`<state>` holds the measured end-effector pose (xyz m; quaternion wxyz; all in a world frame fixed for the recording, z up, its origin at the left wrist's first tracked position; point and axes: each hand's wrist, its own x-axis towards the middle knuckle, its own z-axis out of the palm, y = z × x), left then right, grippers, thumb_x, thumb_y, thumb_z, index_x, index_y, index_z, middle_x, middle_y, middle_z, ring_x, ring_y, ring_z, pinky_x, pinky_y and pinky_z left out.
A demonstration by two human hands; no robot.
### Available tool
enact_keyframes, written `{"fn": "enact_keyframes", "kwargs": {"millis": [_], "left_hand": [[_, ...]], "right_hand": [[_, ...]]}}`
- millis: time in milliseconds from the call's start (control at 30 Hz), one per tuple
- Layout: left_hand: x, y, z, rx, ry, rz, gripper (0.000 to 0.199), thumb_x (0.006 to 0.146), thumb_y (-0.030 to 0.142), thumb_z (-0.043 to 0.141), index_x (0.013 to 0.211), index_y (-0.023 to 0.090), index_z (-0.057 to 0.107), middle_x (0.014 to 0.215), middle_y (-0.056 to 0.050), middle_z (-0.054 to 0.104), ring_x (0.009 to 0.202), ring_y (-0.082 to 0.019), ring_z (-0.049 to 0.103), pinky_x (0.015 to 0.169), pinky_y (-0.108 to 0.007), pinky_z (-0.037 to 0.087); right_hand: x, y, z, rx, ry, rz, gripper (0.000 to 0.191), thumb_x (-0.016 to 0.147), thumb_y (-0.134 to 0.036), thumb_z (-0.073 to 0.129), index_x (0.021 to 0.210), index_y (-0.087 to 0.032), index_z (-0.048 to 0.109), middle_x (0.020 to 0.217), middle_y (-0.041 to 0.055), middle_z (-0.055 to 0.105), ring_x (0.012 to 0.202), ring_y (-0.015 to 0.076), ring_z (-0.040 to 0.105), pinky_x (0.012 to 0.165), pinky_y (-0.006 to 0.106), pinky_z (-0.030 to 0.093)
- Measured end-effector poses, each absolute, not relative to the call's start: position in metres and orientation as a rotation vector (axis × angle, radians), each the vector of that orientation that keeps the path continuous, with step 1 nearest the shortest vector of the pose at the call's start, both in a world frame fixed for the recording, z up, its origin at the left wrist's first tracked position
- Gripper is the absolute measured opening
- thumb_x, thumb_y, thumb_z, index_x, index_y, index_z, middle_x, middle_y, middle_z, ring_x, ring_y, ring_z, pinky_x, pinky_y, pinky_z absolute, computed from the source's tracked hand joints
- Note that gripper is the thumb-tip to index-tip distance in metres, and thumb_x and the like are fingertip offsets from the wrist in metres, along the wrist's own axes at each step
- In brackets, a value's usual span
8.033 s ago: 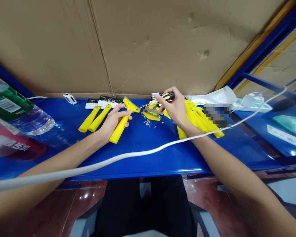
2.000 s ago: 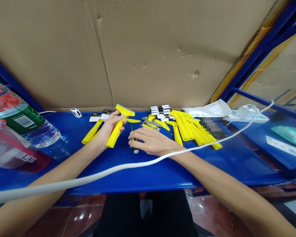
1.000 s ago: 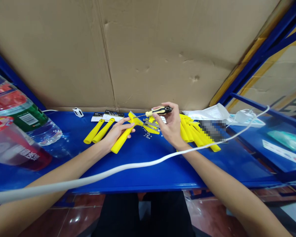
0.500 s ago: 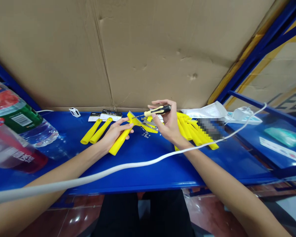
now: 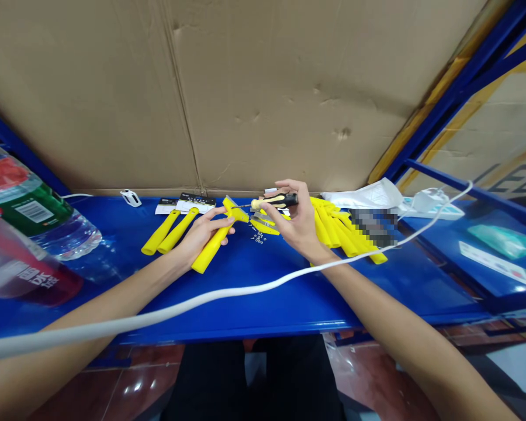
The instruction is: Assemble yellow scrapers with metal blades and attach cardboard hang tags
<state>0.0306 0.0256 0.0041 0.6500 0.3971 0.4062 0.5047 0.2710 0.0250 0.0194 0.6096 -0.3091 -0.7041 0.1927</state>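
My left hand [image 5: 206, 231] is closed round a yellow tool [image 5: 210, 250] with a thick handle and a wider head, tilted above the blue surface. In my right hand [image 5: 301, 221] is a screwdriver [image 5: 276, 202] with a cream and black handle. Its thin shaft points left, and the tip is at the head of the yellow tool. Beneath the screwdriver lies another yellow piece [image 5: 264, 226], partly hidden. Small metal parts [image 5: 259, 237] are scattered just in front of it.
Two yellow handles [image 5: 160, 234] and printed cards [image 5: 196, 203] lie left. Several yellow handles [image 5: 342, 237] are piled right, near a white bag [image 5: 363, 196]. Bottles [image 5: 48, 213] stand far left. A white cable [image 5: 245, 290] crosses the front of the blue table [image 5: 263, 321].
The screwdriver handle and my right hand's fingers have shifted slightly, with the handle now nearer level. My left hand keeps its hold on the yellow tool. The whole view has moved a little.
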Motion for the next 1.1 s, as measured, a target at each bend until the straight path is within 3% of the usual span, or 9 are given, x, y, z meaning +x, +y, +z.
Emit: {"fn": "enact_keyframes", "kwargs": {"millis": [67,200,333,500,633,800,967,1100], "left_hand": [[0.031,0.025,0.004,0.909,0.925,1.147,0.047,0.084,0.008,0.087,0.125,0.018,0.066,0.1,-0.009,0.079,0.071,-0.017,0.075,0.045,-0.021,0.051],[0.031,0.025,0.005,0.911,0.925,1.159,0.046,0.083,0.007,0.087,0.123,0.018,0.066,0.097,-0.007,0.077,0.07,-0.018,0.075,0.044,-0.021,0.05],[0.031,0.025,0.006,0.905,0.934,1.16,0.046,0.083,0.006,0.085,0.122,0.018,0.066,0.094,-0.007,0.077,0.069,-0.018,0.074,0.044,-0.021,0.05],[0.032,0.025,0.004,0.912,0.945,1.164,0.045,0.083,0.007,0.087,0.122,0.018,0.067,0.094,-0.007,0.077,0.068,-0.018,0.074,0.044,-0.022,0.051],[0.032,0.025,0.004,0.897,0.942,1.172,0.043,0.082,0.005,0.085,0.119,0.019,0.067,0.096,-0.008,0.077,0.068,-0.019,0.075,0.044,-0.021,0.049],[0.032,0.026,0.005,0.916,0.946,1.16,0.043,0.083,0.006,0.085,0.12,0.018,0.067,0.096,-0.008,0.077,0.069,-0.018,0.074,0.044,-0.021,0.049],[0.031,0.027,0.004,0.904,0.938,1.163,0.043,0.084,0.006,0.083,0.121,0.017,0.066,0.1,-0.01,0.078,0.069,-0.017,0.073,0.044,-0.021,0.048],[0.03,0.028,0.004,0.896,0.935,1.165,0.043,0.083,0.006,0.085,0.12,0.018,0.065,0.098,-0.009,0.077,0.07,-0.018,0.074,0.044,-0.021,0.048]], "right_hand": [[0.27,0.025,0.019,-0.727,-1.6,0.407,0.051,0.1,-0.047,0.082,0.135,-0.032,0.049,0.117,0.0059,0.075,0.113,0.0271,0.078,0.107,0.049,0.062],[0.269,0.025,0.019,-0.598,-1.642,0.513,0.051,0.104,-0.044,0.076,0.14,-0.032,0.042,0.134,0.009,0.07,0.126,0.0259,0.076,0.111,0.047,0.062],[0.27,0.027,0.017,-0.678,-1.632,0.481,0.045,0.101,-0.043,0.082,0.13,-0.032,0.05,0.119,0.0062,0.078,0.116,0.0257,0.078,0.105,0.047,0.063],[0.27,0.035,0.014,-0.512,-1.577,0.551,0.049,0.1,-0.042,0.084,0.133,-0.032,0.049,0.126,0.007,0.075,0.122,0.0271,0.079,0.105,0.049,0.064],[0.27,0.036,0.013,-0.584,-1.572,0.536,0.04,0.098,-0.041,0.087,0.12,-0.031,0.056,0.113,0.0045,0.08,0.109,0.0266,0.082,0.096,0.048,0.066],[0.27,0.034,0.013,-0.516,-1.61,0.521,0.046,0.101,-0.046,0.082,0.132,-0.031,0.052,0.131,0.0082,0.074,0.12,0.027,0.08,0.105,0.05,0.065],[0.272,0.034,0.013,-0.633,-1.618,0.419,0.033,0.098,-0.042,0.088,0.112,-0.028,0.062,0.109,0.0046,0.081,0.103,0.0258,0.081,0.094,0.047,0.065],[0.273,0.035,0.013,-0.578,-1.626,0.477,0.037,0.1,-0.042,0.084,0.124,-0.03,0.059,0.124,0.0065,0.076,0.116,0.026,0.079,0.102,0.049,0.065]]}}
